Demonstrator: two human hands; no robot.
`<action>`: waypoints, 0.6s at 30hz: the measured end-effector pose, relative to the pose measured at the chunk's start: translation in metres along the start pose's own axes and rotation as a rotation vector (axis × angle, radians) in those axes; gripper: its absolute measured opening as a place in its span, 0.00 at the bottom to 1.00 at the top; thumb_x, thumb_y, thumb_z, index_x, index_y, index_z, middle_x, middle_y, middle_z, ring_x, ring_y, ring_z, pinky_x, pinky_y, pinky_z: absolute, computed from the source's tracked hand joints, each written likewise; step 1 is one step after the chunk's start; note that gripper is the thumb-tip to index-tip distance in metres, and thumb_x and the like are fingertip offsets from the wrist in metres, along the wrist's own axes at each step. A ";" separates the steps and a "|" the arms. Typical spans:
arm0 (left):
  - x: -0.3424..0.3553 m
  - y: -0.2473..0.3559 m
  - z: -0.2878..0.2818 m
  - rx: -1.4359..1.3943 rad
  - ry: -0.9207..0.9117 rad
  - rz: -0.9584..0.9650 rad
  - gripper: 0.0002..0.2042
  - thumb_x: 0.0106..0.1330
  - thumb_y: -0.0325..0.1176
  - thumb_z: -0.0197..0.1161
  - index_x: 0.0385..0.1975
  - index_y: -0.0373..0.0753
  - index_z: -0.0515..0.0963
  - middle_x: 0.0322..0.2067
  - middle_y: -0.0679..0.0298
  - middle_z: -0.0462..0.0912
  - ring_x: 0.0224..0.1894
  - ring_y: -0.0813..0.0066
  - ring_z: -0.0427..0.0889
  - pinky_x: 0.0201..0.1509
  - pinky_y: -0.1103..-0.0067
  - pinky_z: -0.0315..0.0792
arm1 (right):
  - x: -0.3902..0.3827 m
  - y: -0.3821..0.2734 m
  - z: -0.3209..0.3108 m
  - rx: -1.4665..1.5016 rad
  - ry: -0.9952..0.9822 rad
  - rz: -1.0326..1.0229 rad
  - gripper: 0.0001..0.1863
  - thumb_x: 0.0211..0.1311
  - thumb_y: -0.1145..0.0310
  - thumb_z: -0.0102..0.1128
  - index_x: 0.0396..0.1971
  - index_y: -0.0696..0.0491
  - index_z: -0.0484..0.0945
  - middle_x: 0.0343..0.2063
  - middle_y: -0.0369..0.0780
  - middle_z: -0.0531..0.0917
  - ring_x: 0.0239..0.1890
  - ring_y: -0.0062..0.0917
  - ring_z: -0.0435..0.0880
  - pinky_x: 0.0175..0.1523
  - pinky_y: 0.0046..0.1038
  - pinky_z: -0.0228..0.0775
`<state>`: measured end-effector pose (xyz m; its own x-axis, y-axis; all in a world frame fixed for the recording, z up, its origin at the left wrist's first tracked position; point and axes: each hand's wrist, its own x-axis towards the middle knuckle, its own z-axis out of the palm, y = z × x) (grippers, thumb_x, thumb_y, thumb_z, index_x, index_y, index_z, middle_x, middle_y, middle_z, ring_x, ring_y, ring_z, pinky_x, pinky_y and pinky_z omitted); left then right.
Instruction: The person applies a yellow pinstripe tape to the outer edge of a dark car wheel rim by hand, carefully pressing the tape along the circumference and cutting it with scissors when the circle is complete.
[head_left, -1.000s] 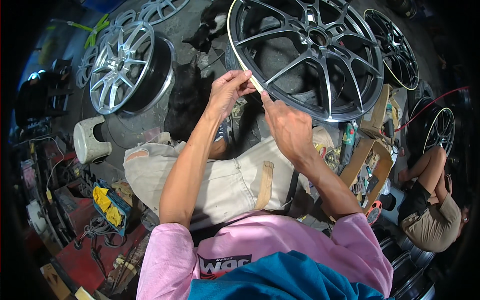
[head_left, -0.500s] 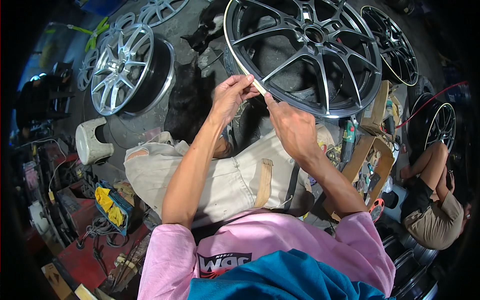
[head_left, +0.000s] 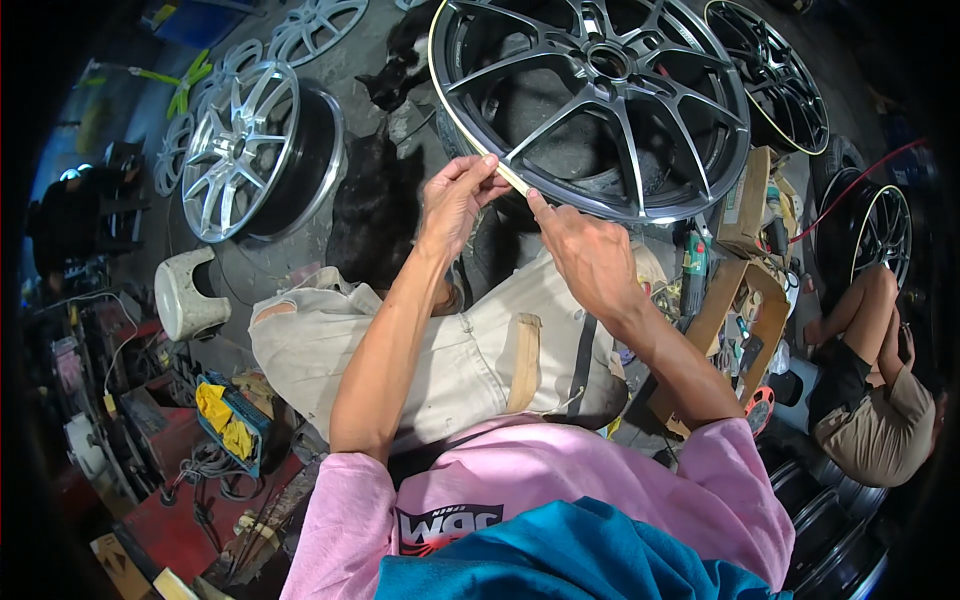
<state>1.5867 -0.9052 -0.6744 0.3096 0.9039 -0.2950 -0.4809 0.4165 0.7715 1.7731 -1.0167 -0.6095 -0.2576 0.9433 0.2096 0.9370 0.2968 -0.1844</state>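
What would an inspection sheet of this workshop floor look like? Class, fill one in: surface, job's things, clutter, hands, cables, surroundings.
Surface: grey concrete floor, dusty, with wheels lying on it.
Job's things: dark spoked wheel tilted toward the person; pale strip of tape along its rim.
Clutter: cardboard boxes with tools at right; white stool; blue tray with yellow rags.
Hands: left hand pinches the tape end; right hand presses a fingertip on the tape at the rim.
Cables: red cable at right; dark cords lower left.
Surroundings: silver wheel at left; black wheel with yellow rim line; black cat; another person sitting at right.
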 end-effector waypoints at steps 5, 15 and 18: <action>-0.003 -0.003 0.004 -0.001 -0.008 -0.012 0.13 0.70 0.34 0.72 0.44 0.31 0.80 0.38 0.57 0.87 0.39 0.72 0.88 0.51 0.74 0.85 | -0.004 0.007 0.002 -0.011 -0.017 0.003 0.28 0.68 0.67 0.65 0.67 0.48 0.75 0.26 0.39 0.80 0.25 0.31 0.85 0.29 0.33 0.78; -0.011 -0.008 0.012 0.027 0.008 -0.013 0.12 0.70 0.33 0.72 0.44 0.31 0.80 0.37 0.57 0.88 0.39 0.71 0.88 0.51 0.73 0.85 | -0.010 0.016 -0.006 0.022 -0.047 -0.029 0.28 0.68 0.69 0.62 0.68 0.50 0.74 0.29 0.41 0.81 0.26 0.33 0.86 0.31 0.35 0.79; -0.012 -0.011 0.014 0.026 0.001 -0.023 0.12 0.70 0.33 0.72 0.44 0.31 0.80 0.37 0.57 0.88 0.39 0.71 0.89 0.50 0.73 0.85 | -0.011 0.016 -0.017 0.031 -0.149 -0.005 0.30 0.63 0.74 0.56 0.68 0.55 0.74 0.33 0.44 0.84 0.32 0.35 0.89 0.36 0.35 0.82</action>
<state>1.5999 -0.9223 -0.6716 0.3197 0.8943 -0.3132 -0.4521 0.4345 0.7790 1.7948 -1.0248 -0.5987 -0.2969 0.9526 0.0665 0.9284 0.3043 -0.2135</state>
